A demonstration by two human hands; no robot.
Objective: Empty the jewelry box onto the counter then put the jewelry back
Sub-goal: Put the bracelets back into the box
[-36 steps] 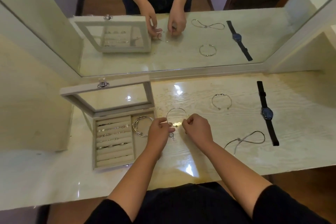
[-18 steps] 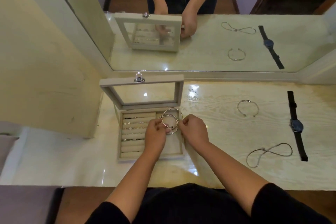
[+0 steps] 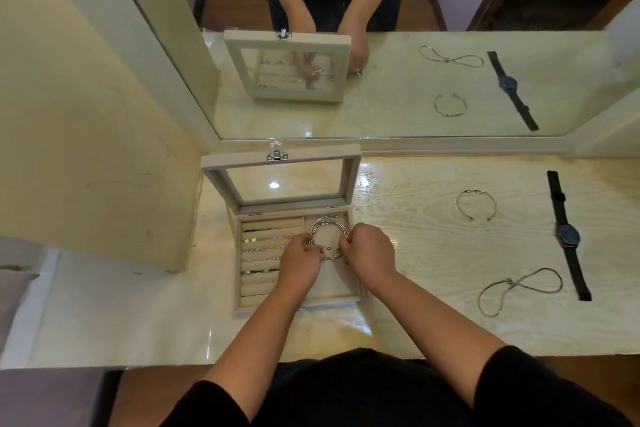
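The jewelry box [image 3: 266, 308] sits on the pale counter [image 3: 415, 253] near its left end, just in front of the mirror [image 3: 398, 87]. Its glass-windowed lid [image 3: 214, 180] stands upright at the back, with a metal clasp [image 3: 277, 152] on the top edge. Inside, the left section is filled with padded ring rolls [image 3: 261, 282], and several small rings [image 3: 263, 248] are tucked into the upper rows. The right compartment [image 3: 332, 286] holds a cluster of thin silver bangles [image 3: 329, 219] at its far end. One is open-ended, with two small ball tips [image 3: 327, 248] that point toward the person.

Both hands are over this right compartment. The left hand [image 3: 301, 262] has its fingers curled in and pinches the left side of the bangles. The right hand [image 3: 370, 250] is also curled, and its fingertips pinch the right side close to the ball tips. It is not clear whether the pinched bangle rests on the compartment floor or is held just above it.

Three pieces lie on the counter well to the right of the box. An open silver cuff [image 3: 476, 206] lies farthest back. A dark watch [image 3: 568, 236] is stretched out lengthwise to the right of the cuff. A looped silver chain [image 3: 519, 289] lies nearest the front edge, just left of the watch strap.
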